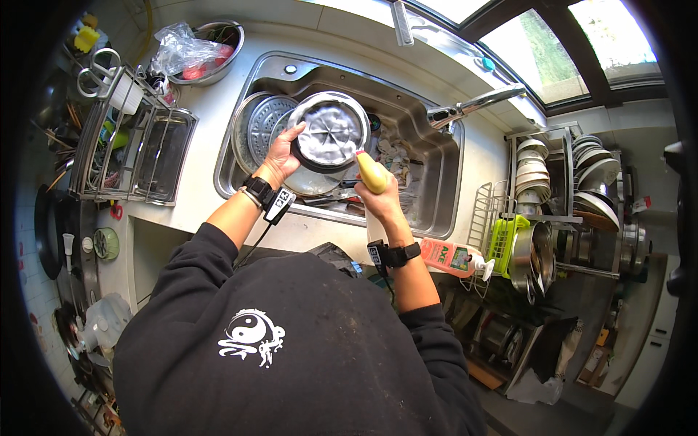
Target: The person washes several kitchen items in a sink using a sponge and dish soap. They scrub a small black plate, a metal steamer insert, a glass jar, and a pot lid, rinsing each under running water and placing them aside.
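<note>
My left hand (282,152) grips the near-left rim of a round metal pan (330,131), tilted up over the sink. Its bright, shiny face is turned towards me; whether that is the inside or the base I cannot tell. In my right hand (381,193) is a spray bottle (372,173) with a yellow head and a red nozzle, aimed at the pan's lower right edge. Most of the bottle's body is hidden by the hand. Behind the pan, a perforated steamer plate (264,124) and a glass lid (313,182) lie in the stainless steel sink (443,185).
Food scraps (397,158) lie in the sink's right half. A chrome faucet (474,106) reaches over its far right edge. An AXE detergent bottle (450,257) lies at the counter's front edge. Racks with utensils (136,152) and stacked bowls (531,174) flank the sink.
</note>
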